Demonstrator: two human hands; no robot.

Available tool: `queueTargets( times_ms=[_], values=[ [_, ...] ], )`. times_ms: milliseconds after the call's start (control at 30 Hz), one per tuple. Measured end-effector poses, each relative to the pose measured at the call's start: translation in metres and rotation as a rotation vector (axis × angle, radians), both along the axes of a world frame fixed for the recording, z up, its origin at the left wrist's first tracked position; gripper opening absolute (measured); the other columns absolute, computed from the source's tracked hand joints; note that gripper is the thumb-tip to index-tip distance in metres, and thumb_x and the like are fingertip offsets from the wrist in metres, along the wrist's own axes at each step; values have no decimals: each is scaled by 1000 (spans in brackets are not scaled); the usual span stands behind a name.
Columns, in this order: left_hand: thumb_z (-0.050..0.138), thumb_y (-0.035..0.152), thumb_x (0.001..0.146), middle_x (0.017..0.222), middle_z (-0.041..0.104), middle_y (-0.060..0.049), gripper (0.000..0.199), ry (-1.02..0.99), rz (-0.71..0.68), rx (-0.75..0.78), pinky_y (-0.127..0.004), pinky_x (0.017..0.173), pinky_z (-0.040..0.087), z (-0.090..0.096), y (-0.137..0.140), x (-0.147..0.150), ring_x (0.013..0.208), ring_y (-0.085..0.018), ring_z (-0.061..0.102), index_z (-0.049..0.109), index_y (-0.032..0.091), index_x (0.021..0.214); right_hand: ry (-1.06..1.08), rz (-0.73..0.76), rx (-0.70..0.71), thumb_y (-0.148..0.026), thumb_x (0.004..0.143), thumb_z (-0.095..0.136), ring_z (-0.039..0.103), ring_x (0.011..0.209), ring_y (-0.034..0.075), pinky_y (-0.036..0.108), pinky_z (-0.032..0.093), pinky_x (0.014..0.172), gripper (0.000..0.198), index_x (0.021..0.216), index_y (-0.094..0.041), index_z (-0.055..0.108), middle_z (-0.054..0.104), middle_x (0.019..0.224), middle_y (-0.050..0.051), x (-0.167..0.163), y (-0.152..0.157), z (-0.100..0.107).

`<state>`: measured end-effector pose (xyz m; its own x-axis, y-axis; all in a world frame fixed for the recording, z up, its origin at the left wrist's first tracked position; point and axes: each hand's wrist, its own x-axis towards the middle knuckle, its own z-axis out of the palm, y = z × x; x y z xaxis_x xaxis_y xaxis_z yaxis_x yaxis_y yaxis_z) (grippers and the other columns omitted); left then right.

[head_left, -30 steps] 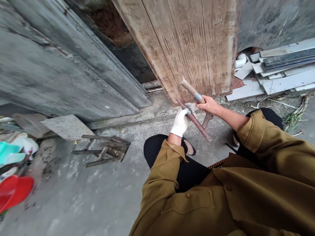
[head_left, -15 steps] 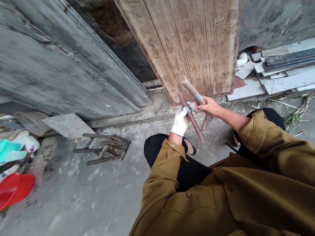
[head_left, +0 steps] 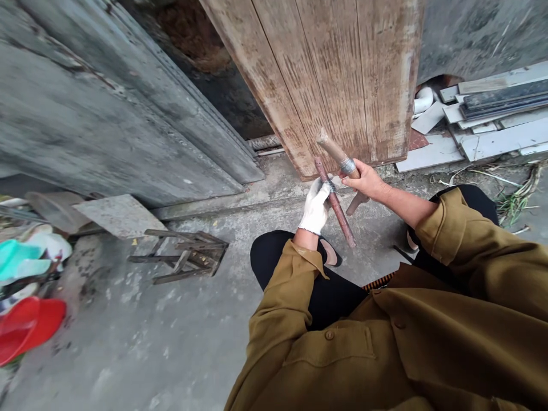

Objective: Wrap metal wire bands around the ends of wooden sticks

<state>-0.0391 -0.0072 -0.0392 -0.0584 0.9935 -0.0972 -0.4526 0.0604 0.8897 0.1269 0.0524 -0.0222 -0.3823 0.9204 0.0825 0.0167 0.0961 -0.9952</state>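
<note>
My left hand [head_left: 315, 204], in a white glove, is closed around a reddish-brown stick [head_left: 341, 220] near its upper part. Thin wire [head_left: 329, 185] is wound about that stick beside my gloved fingers. Bare and also closed, my right hand [head_left: 366, 181] grips a thicker, paler stick [head_left: 331, 147] that slants up to the left. A coil of silvery wire [head_left: 347, 166] wraps this stick just above my fingers. Its lower end shows below the hand. Both sticks are held in the air, side by side, in front of a wooden panel.
The brown wooden panel [head_left: 325, 68] leans on the wall ahead. Stacked tile strips [head_left: 500, 125] lie at the right. On the left are an overturned wooden stool [head_left: 188, 257], a flat slab [head_left: 124, 217], a red plastic basin [head_left: 38, 322] and a teal plastic item [head_left: 19, 257].
The lower end of the paler stick has swung up and left under my right hand. The reddish stick has shifted slightly upward. Both hands keep their holds.
</note>
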Motion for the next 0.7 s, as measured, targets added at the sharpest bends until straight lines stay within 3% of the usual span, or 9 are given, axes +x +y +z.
queueTargets(
  times_ms=[133,300,500,700],
  values=[
    [74,39,80,92,65,-3,33,-16,-47,-28,-25,67,54,1,-3,1,76,-13,63,64,21,107,-83,0,35,-30,68,70,59,78,17,30,50,67,31,93,-19,56,66,86,1,-2,3,-9],
    [74,41,80,88,64,-2,32,-74,-101,-91,-28,66,56,-1,-3,0,70,-13,63,61,20,100,-141,35,102,-31,67,72,59,80,18,32,48,76,31,91,-19,56,64,82,-1,1,5,-8],
    [75,42,80,96,66,-2,32,-27,-27,-106,-21,60,50,-8,0,5,76,-12,63,61,20,99,-104,7,-19,-32,63,75,53,69,14,29,47,67,36,85,-21,48,57,75,-3,-5,-5,-10],
    [74,49,78,84,64,-1,39,66,-46,-173,-18,45,38,-7,-1,6,60,-10,56,57,23,101,-101,39,-41,-27,61,74,51,70,14,28,45,64,39,86,-22,45,56,78,-3,-11,-11,-9]
  ],
)
